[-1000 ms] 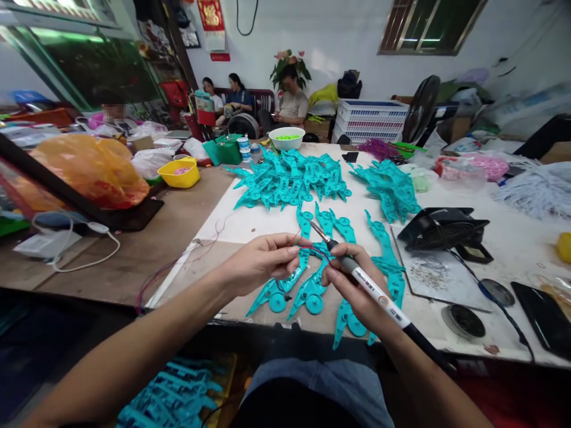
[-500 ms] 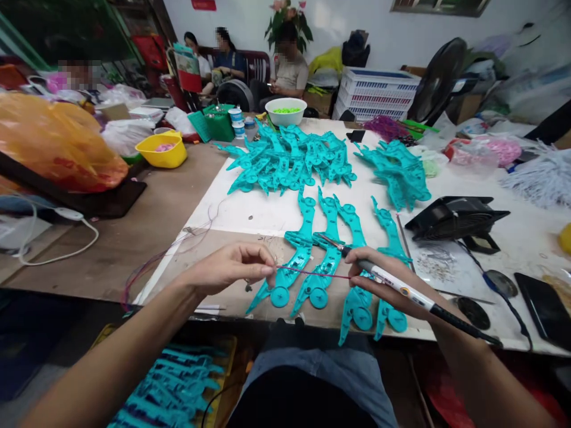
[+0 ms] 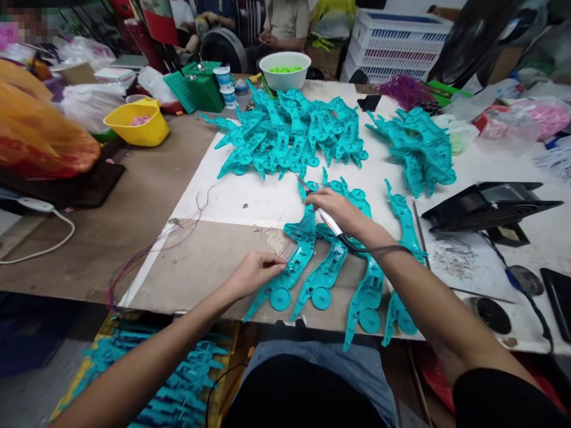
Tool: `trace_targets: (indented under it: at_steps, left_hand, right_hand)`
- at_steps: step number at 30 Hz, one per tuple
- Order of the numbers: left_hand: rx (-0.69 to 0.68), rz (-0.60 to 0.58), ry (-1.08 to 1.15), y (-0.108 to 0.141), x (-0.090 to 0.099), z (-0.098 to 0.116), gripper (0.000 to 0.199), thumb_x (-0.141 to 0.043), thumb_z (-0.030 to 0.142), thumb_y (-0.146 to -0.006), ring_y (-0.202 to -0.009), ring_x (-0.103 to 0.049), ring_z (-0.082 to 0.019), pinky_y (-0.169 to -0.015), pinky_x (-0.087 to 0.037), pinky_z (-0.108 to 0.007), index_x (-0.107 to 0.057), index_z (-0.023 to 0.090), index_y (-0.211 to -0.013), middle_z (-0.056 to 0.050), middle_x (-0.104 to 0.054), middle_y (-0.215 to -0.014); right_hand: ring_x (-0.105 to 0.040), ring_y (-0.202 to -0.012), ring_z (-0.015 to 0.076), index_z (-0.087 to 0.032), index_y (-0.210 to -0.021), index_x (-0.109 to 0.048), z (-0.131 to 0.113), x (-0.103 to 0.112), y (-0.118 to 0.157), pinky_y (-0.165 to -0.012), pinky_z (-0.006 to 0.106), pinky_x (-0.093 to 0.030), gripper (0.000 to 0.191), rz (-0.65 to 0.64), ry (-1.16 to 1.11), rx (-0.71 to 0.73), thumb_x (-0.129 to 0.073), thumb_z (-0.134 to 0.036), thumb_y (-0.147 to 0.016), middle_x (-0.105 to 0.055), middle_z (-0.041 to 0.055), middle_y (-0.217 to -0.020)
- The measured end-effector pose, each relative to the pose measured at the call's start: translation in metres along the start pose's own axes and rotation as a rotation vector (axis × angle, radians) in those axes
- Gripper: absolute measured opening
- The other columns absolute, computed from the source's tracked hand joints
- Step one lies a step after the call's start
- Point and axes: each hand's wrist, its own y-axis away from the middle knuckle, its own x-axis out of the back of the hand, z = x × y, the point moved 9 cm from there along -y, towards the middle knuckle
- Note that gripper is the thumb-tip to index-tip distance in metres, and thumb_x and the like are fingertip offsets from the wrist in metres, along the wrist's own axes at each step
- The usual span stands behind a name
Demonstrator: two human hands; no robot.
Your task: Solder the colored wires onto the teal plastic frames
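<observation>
- The table (image 3: 214,258), brown w/ white sheets, bears everything here; its front edge is close to the body, so a part pushed by a forearm could fall, I think.
- The big pile of teal parts (image 3: 289,134) lies at the back, tangled; if one is pulled w/o care, others may slide.
- The black fan (image 3: 491,205) stands at R, well apart from both hands.
- The leftmost front teal piece (image 3: 304,249), the one being worked on, lies flat on table, L hand at its lower half, R hand near its upper end.
- Right hand (image 3: 341,208): fingers closed round the handle of the soldering iron (image 3: 329,221), pen-like. Its tip is near the top of this piece; if hot, a small slip could melt plastic, prob. from the hand turning too much.
- Left hand (image 3: 259,273): thumb & index pinched together, approx. no gap, seemingly on thin wire (image 3: 294,236); the exact grip is too small to tell.
- The iron's black cable (image 3: 379,246) passes by the R forearm; if it catches, the tip may jerk.
- Loose wires (image 3: 151,246) at L could snag & pull the joint, esp. if the arm drags them.
</observation>
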Motion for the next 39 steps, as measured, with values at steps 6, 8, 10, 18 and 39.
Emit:
trace_targets:
  at_steps: [6, 8, 10, 18, 39]
  left_hand:
    - [0.216, -0.029, 0.220, 0.009, -0.026, -0.022, 0.019, -0.068, 0.033, -0.075, -0.044, -0.047, -0.008, -0.044, -0.033, -0.021, -0.068, 0.015, -0.080, -0.001, -0.064, -0.062]
    - [0.211, -0.008, 0.250, 0.008, -0.026, -0.021, 0.021, -0.068, 0.032, -0.075, -0.044, -0.047, -0.008, -0.044, -0.032, -0.020, -0.066, 0.015, -0.086, 0.000, -0.065, -0.063]
    - [0.198, 0.005, 0.258, 0.005, -0.024, -0.020, 0.022, -0.068, 0.033, -0.074, -0.044, -0.047, -0.008, -0.044, -0.031, -0.020, -0.064, 0.015, -0.087, 0.000, -0.064, -0.064]
    - [-0.013, 0.108, 0.062, -0.012, -0.014, -0.004, 0.019, -0.064, 0.032, -0.072, -0.060, -0.050, -0.011, -0.056, -0.037, -0.022, -0.064, 0.013, -0.070, 0.000, -0.058, -0.064]
    - [-0.242, 0.108, -0.398, -0.014, -0.023, 0.023, 0.010, -0.056, 0.013, -0.076, -0.059, -0.048, -0.010, -0.057, -0.032, -0.022, -0.058, 0.015, -0.066, 0.002, -0.057, -0.062]
  right_hand:
    - [-0.053, -0.109, 0.0204, -0.020, -0.118, -0.053, 0.012, -0.042, -0.010, -0.098, 0.038, -0.043, 0.034, -0.038, -0.104, 0.028, -0.039, -0.009, -0.089, -0.059, 0.0088, -0.117]
    - [-0.054, -0.109, 0.0206, -0.020, -0.114, -0.056, 0.005, -0.030, -0.004, -0.098, 0.037, -0.044, 0.025, 0.062, -0.099, 0.008, -0.043, -0.019, -0.092, -0.060, 0.0089, -0.116]
    - [-0.057, -0.107, 0.0211, -0.020, -0.109, -0.059, -0.005, -0.010, 0.010, -0.096, 0.037, -0.045, 0.024, 0.218, -0.100, -0.042, -0.046, -0.032, -0.095, -0.064, 0.0086, -0.110]
    - [-0.065, -0.088, 0.0188, -0.024, -0.104, -0.068, -0.068, 0.013, 0.130, -0.078, 0.032, -0.051, 0.018, 0.635, -0.306, -0.289, -0.057, -0.026, -0.091, -0.070, 0.0042, -0.095]
    - [-0.063, -0.081, 0.0176, -0.018, -0.101, -0.068, -0.097, -0.029, 0.145, -0.074, 0.033, -0.053, 0.021, 0.553, -0.260, -0.285, -0.060, -0.008, -0.084, -0.067, 0.0053, -0.081]
